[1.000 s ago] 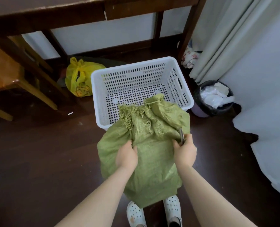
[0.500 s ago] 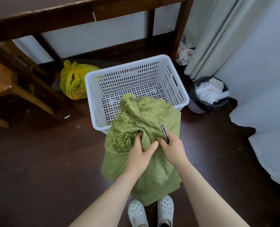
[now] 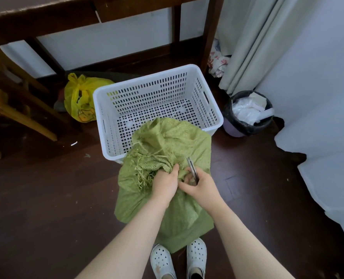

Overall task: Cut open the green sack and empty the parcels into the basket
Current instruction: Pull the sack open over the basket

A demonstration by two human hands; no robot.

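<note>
A green woven sack (image 3: 167, 198) stands on the dark floor in front of me, its frayed top leaning over the near rim of the white perforated basket (image 3: 211, 109). My left hand (image 3: 165, 183) pinches the bunched cloth near the frayed mouth. My right hand (image 3: 202, 186) is right beside it, fingers on the sack, with a slim dark metal cutter (image 3: 192, 170) held upright in it. No parcels show; the basket's bottom looks bare.
A yellow plastic bag (image 3: 82, 99) lies left of the basket. A small bin (image 3: 247, 115) lined in black stands to its right, by a curtain (image 3: 253, 41). A dark wooden table (image 3: 86, 15) and a chair (image 3: 10, 109) are behind and left. My white clogs (image 3: 163, 260) stand below.
My hands have come together from the sack's sides to its gathered top. The sack's mouth has been bunched and pulled lower and leftward; the cutter stays in my right hand.
</note>
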